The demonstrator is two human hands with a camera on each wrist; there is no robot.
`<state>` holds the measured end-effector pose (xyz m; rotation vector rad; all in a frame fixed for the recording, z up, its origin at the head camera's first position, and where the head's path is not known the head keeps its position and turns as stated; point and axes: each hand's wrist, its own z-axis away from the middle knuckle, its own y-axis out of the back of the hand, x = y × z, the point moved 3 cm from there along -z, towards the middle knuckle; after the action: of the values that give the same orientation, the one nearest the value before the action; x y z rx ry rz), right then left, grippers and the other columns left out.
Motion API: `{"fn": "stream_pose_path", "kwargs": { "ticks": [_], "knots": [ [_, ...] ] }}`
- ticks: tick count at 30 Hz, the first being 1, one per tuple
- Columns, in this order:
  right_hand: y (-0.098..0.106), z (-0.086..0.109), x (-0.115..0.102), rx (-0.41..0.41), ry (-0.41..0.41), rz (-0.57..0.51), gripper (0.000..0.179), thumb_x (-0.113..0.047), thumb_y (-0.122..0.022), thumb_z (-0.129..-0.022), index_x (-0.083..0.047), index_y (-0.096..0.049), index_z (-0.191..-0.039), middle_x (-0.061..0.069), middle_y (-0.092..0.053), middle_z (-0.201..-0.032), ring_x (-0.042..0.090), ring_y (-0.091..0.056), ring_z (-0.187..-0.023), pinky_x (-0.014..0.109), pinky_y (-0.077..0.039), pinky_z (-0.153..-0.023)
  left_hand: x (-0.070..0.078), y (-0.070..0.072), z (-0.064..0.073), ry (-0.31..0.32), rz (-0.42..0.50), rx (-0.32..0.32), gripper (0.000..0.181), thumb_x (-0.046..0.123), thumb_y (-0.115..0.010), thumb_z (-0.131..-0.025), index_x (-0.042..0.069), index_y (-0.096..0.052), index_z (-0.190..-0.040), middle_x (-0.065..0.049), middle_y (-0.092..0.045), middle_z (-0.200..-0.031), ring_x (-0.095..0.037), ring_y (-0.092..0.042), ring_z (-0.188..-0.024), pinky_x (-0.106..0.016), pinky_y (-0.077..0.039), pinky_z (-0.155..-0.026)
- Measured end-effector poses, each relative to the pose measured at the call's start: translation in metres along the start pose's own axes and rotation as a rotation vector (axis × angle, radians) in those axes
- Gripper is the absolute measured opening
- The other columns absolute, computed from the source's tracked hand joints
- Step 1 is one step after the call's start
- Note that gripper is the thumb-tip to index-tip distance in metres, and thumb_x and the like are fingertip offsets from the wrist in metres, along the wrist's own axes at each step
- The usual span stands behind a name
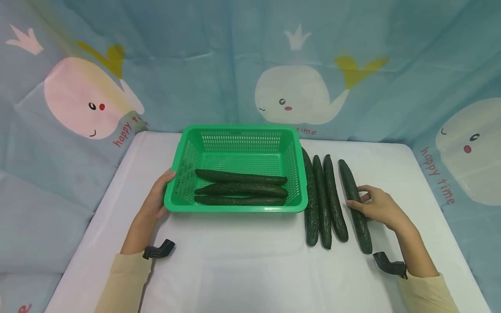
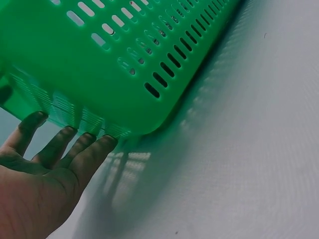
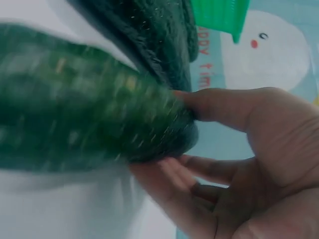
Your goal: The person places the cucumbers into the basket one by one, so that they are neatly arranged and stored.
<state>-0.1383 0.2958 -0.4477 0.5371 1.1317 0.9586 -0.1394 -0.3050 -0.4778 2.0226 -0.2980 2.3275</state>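
My left hand [image 1: 155, 198] is at the left end of a green plastic basket [image 1: 235, 209]. In the left wrist view its fairly straight fingers [image 2: 92, 154] touch the slotted end wall. Three dark green cucumbers [image 1: 240, 189] lie crosswise in the basket's near half. On the right, my right hand [image 1: 377, 206] pinches a cucumber [image 1: 354, 191] between thumb and fingers, around its middle in the head view. The right wrist view has this cucumber [image 3: 89, 104] large and blurred, thumb on one side and fingers on the other.
Several more cucumbers [image 1: 322, 202] lie side by side between the basket and my right hand, the leftmost against the basket's right side. A white-covered table [image 1: 242, 269] bears everything. Behind it hangs a blue whale-print curtain [image 1: 219, 87]. Each wrist wears a black camera mount [image 1: 158, 250].
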Motion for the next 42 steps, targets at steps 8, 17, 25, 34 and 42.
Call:
{"fn": "stream_pose_path", "kwargs": {
  "ticks": [8,17,25,34,42],
  "knots": [
    [0.007,0.003,-0.003,0.016,0.047,0.031,0.076,-0.038,-0.071,-0.101,0.014,-0.045,-0.150,0.041,-0.060,-0.132,0.050,-0.071,-0.109,0.050,-0.065,-0.074,0.002,0.000,-0.002,-0.029,0.013,-0.031,0.067,0.041,-0.035,-0.114,0.008,-0.017,-0.169,-0.001,-0.051,-0.149,-0.007,-0.061,-0.132,-0.021,-0.057,-0.107],
    [0.018,0.010,-0.020,0.052,0.113,0.010,0.072,-0.036,-0.070,-0.103,0.011,-0.045,-0.151,0.040,-0.061,-0.134,0.053,-0.068,-0.116,0.053,-0.065,-0.079,0.002,0.002,0.002,-0.008,-0.011,-0.017,0.068,0.043,-0.035,-0.114,0.009,-0.016,-0.170,0.000,-0.049,-0.148,-0.009,-0.057,-0.132,-0.019,-0.057,-0.106],
    [0.032,0.015,-0.036,0.132,0.221,0.040,0.065,-0.033,-0.069,-0.103,0.006,-0.049,-0.151,0.034,-0.064,-0.135,0.049,-0.069,-0.115,0.058,-0.062,-0.080,0.002,0.002,0.002,-0.016,0.015,-0.032,0.067,0.041,-0.034,-0.114,0.007,-0.017,-0.169,-0.001,-0.054,-0.143,-0.008,-0.063,-0.126,-0.021,-0.059,-0.103],
    [0.041,0.018,-0.067,0.203,0.333,0.070,0.058,-0.027,-0.072,-0.101,0.003,-0.055,-0.148,0.029,-0.068,-0.132,0.045,-0.072,-0.110,0.051,-0.061,-0.076,0.001,0.003,0.001,-0.003,0.001,-0.012,0.068,0.044,-0.034,-0.114,0.009,-0.016,-0.170,0.000,-0.055,-0.145,-0.006,-0.065,-0.125,-0.022,-0.060,-0.103],
    [0.045,0.018,-0.098,0.225,0.425,0.087,0.052,-0.023,-0.074,-0.100,-0.002,-0.060,-0.146,0.023,-0.074,-0.127,0.040,-0.075,-0.105,0.037,-0.060,-0.068,0.000,-0.001,0.000,-0.028,0.005,-0.003,0.069,0.043,-0.034,-0.114,0.010,-0.013,-0.171,-0.011,-0.042,-0.162,-0.004,-0.062,-0.133,-0.021,-0.056,-0.108]
  ]
}}
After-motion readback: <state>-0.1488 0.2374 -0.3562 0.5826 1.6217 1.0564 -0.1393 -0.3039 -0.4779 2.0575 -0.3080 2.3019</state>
